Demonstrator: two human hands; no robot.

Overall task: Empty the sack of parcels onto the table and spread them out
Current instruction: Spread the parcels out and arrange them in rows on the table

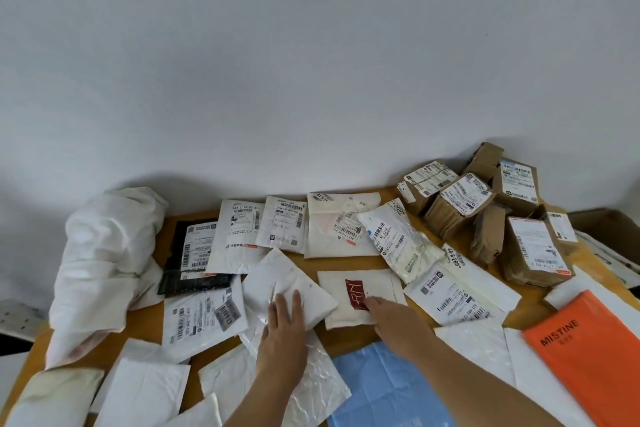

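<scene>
Head camera looks down at a wooden table (349, 262) against a plain white wall (311, 45). White parcels (282, 224) lie spread across the top, with brown boxes (457, 206) piled at the far right corner. The white sack (104, 263) lies crumpled along the left edge. An orange packet (588, 354) sits at the near right, a blue one (384, 388) at the near edge. The left hand (284, 329) lies flat with straight fingers on a white parcel (291, 286). The right hand (391, 317) seems to touch a parcel with a red mark (360, 293), fingers out, gripping nothing.
</scene>
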